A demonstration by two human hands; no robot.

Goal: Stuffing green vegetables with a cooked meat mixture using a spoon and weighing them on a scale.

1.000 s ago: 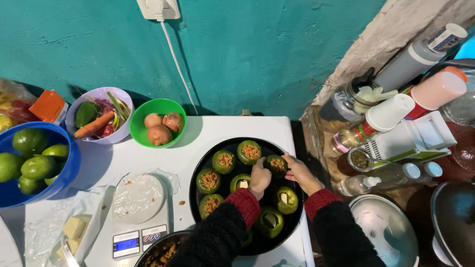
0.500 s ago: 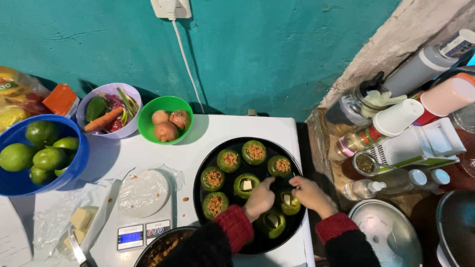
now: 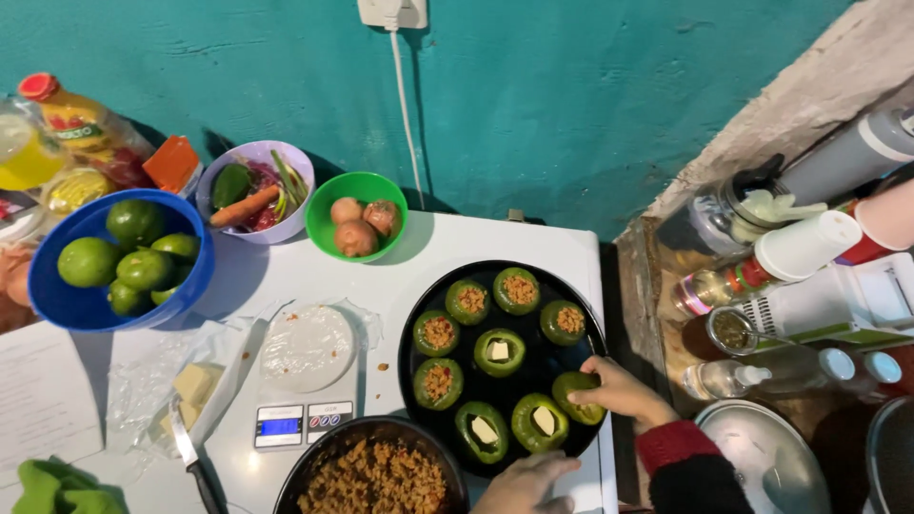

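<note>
Gripping a green stuffed bell pepper half (image 3: 578,395) at the right edge of the round black pan (image 3: 571,295): right hand (image 3: 624,390), red knitted cuff, fingers (image 3: 598,367) curled over the pepper's top and outer side, thumb side low against the pan rim. Pepper sitting inside the pan, under the fingertips, just beside another green pepper topped with a pale butter cube (image 3: 540,422). Filling of the gripped pepper hidden by the fingers.

Left hand (image 3: 524,484) low at the bottom edge, resting at the pan's near rim, fingers loosely bent, holding nothing visible; fully closed or not, cannot tell, partly cut off by the frame.

Seven other peppers in the pan: four with brown minced filling, three with butter cubes. Dark bowl of brown minced filling (image 3: 376,476) touching the pan's left near side. Small white digital kitchen scale (image 3: 303,419) with a clear plastic lid (image 3: 307,347) left of the pan. Green plastic bowl of brownish onions (image 3: 357,219) behind, lilac bowl of vegetable scraps and a carrot (image 3: 255,190) next to it, blue bowl of green limes (image 3: 124,257) far left. Butter pieces on crumpled plastic wrap (image 3: 190,385), black-handled knife (image 3: 195,457) near them. All on a white tabletop (image 3: 476,243).
</note>
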